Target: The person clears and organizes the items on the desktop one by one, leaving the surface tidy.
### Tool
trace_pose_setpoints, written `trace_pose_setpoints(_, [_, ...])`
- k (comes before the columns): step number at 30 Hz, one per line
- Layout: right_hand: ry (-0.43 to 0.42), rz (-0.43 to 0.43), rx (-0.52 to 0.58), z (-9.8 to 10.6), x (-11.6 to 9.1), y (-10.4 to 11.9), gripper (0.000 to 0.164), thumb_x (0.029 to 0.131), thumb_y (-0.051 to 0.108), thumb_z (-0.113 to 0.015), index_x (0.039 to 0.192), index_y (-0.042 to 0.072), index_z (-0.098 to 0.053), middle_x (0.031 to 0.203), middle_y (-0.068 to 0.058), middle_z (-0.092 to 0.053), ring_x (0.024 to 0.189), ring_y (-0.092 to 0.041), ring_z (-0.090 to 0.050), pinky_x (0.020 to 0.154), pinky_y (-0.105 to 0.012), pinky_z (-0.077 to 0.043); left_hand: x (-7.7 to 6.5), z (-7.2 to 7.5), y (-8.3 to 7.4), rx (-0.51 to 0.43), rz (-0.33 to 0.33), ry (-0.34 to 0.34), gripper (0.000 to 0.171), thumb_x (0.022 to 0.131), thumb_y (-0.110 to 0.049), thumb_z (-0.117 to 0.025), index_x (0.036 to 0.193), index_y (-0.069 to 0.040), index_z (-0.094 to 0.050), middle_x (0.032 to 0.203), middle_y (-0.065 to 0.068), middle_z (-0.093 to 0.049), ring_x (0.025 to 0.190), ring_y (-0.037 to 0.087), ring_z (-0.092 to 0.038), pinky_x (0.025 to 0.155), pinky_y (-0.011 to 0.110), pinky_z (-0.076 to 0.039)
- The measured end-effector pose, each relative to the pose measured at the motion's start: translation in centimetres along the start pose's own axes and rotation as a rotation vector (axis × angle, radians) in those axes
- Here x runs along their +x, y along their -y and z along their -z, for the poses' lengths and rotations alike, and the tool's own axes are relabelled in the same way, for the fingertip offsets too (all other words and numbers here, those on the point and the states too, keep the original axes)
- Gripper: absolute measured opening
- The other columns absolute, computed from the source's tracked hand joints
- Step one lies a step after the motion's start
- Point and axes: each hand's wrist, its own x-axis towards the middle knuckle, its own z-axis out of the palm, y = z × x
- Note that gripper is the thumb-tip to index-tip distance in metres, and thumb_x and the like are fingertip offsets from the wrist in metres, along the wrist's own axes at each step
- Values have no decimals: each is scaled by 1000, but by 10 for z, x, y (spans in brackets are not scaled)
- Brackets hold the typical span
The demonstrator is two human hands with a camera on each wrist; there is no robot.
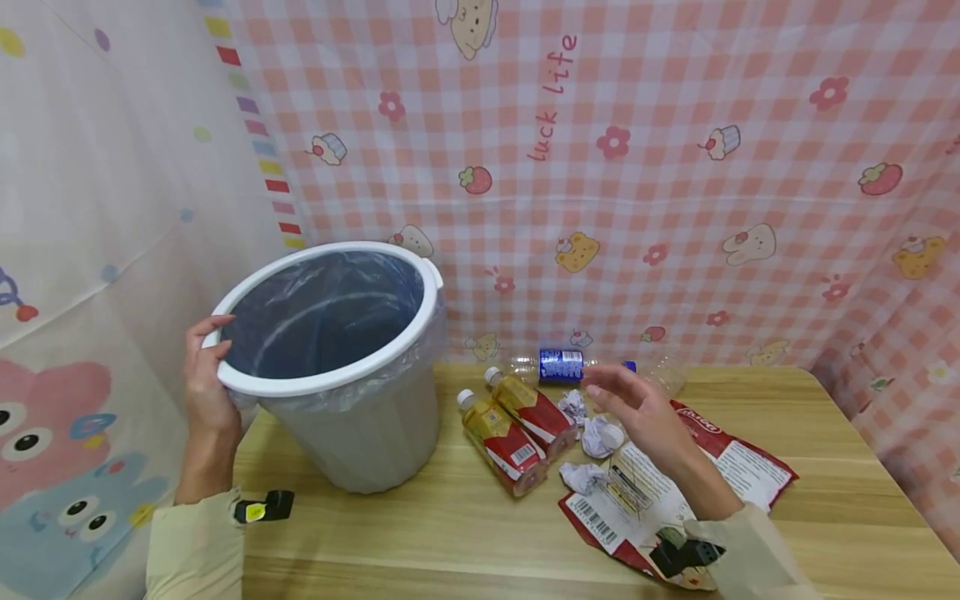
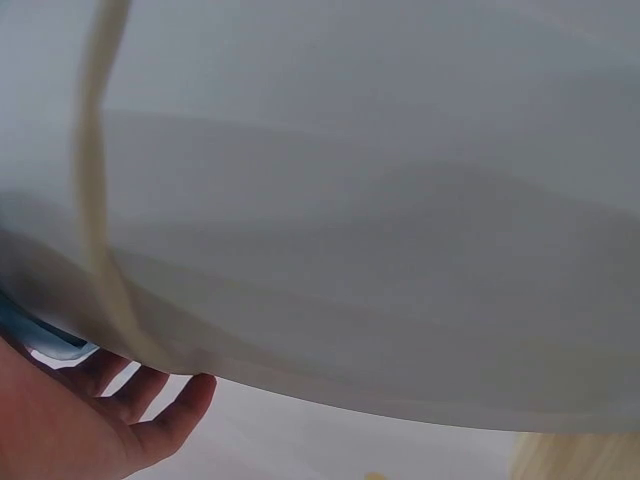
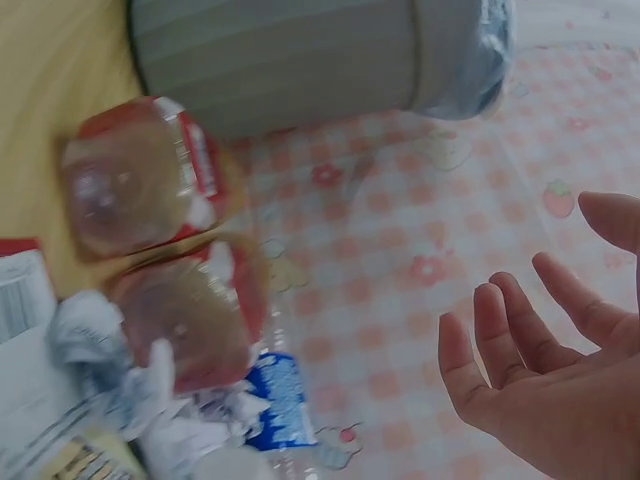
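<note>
A grey trash can (image 1: 375, 442) with a white rim and a clear plastic liner stands on the left of the table. My left hand (image 1: 210, 392) grips its rim from the left, fingers over the edge. The left wrist view shows the fingers (image 2: 185, 410) against the can's side. To the right, my right hand (image 1: 645, 417) hovers with fingers loosely spread and nothing in them. Below and around it are crumpled papers (image 1: 602, 437) and a red and white snack bag (image 1: 652, 487). Two bottles of yellow drink, one nearer (image 1: 504, 442) and one farther (image 1: 534, 412), lie between can and papers.
Behind the papers, a clear bottle with a blue label (image 1: 561, 366) lies near the back edge. Another clear plastic bottle (image 1: 666, 373) is partly hidden behind my right hand. A pink checked curtain (image 1: 570, 192) hangs along the back of the wooden table (image 1: 420, 542).
</note>
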Motion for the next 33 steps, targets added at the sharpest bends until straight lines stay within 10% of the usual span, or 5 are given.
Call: trace_pose_setpoints(33, [83, -266, 3, -3, -40, -61, 41, 99, 26, -60, 133, 3, -56, 129, -21, -58, 115, -33, -57, 91, -41, -49, -1, 3, 0, 31, 7, 3, 34, 99, -14, -30, 124, -16, -54, 134, 0, -44, 118, 18, -44, 89, 17, -40])
